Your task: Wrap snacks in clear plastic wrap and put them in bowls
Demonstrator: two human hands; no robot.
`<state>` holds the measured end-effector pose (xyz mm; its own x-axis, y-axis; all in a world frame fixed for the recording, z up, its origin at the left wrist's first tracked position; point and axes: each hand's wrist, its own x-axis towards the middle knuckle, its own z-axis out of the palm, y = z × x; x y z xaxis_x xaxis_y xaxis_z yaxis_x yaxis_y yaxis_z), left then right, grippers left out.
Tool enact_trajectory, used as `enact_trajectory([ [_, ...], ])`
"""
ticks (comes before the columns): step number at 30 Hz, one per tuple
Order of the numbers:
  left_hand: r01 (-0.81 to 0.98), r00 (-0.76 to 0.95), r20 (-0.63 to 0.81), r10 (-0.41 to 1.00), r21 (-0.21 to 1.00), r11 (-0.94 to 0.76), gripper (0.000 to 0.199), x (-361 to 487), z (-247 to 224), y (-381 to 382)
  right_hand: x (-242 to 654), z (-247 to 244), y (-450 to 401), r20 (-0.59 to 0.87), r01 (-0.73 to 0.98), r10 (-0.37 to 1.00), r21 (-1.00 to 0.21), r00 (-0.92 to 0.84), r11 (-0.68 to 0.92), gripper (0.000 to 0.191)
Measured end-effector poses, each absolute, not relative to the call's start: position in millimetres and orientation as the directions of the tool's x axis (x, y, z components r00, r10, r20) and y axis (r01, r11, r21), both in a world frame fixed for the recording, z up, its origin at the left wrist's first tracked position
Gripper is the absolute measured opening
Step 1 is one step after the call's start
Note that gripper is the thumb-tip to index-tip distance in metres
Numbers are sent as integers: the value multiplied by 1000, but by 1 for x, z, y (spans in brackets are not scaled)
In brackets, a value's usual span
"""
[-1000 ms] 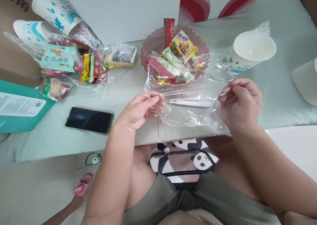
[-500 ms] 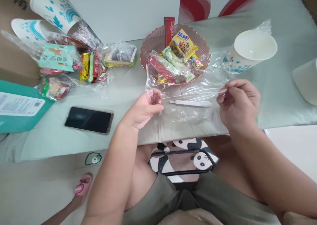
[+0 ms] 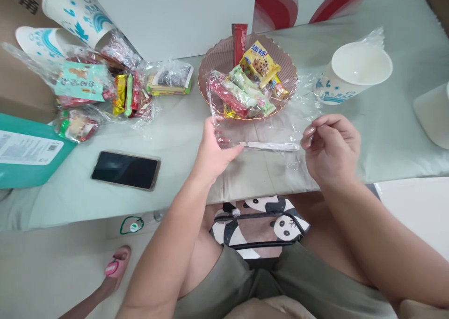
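Observation:
A clear plastic bag [image 3: 291,122] spreads between my hands, over the front of the table. My right hand [image 3: 331,148] pinches its right side between thumb and curled fingers. My left hand [image 3: 217,150] has thumb and fingers apart, with the fingers behind or inside the bag's film on the left. Beneath the film lies a white pen-like cutter [image 3: 270,146]. Just behind, a pinkish ribbed glass bowl [image 3: 206,66] holds several wrapped snacks, among them a yellow cookie packet [image 3: 260,62] and a red stick packet [image 3: 239,43]. The film partly covers the bowl's front.
A paper cup [image 3: 361,71] stands at the right, near another white cup [image 3: 435,115]. Left are a phone [image 3: 126,170], a pile of packaged snacks [image 3: 84,83], tilted paper cups [image 3: 75,12] and a green container [image 3: 28,160]. A panda-print bag [image 3: 259,230] sits below the table edge.
My left hand has opened, and its fingers have moved up into or behind the film. My right hand has shifted slightly left, and the stretched film between them has slackened.

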<state>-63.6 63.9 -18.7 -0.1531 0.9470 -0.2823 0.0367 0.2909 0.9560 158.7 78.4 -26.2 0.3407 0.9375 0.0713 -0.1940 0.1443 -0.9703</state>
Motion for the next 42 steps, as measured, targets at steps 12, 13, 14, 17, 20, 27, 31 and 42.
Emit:
enact_trajectory([
  [12,-83,-125,-305,944,951,296,79,-93,-14,63,181,-34,88,21,-225,915,-967,402,120,7],
  [13,-98,-132,-316,940,947,305,79,-96,-12,64,183,-34,89,21,-229,908,-965,419,128,7],
  [14,-108,-144,-324,935,944,311,78,-99,-11,65,185,-34,90,27,-227,900,-964,435,138,8],
  [17,-117,-185,-328,926,943,310,74,-110,-7,66,193,-35,95,62,-197,887,-966,457,169,8],
  [20,-93,-113,-363,925,931,354,64,-119,-4,65,197,-37,97,87,-188,883,-963,460,193,7],
  [27,-112,193,-461,866,866,487,68,-104,-1,64,180,-30,87,4,-296,969,-952,245,79,7],
  [31,47,-17,-448,894,893,448,22,-92,-4,68,175,-27,83,51,-257,975,-960,217,107,4],
  [42,27,-239,77,968,997,-73,30,-110,-8,70,182,-25,79,126,-156,988,-978,85,138,6],
])
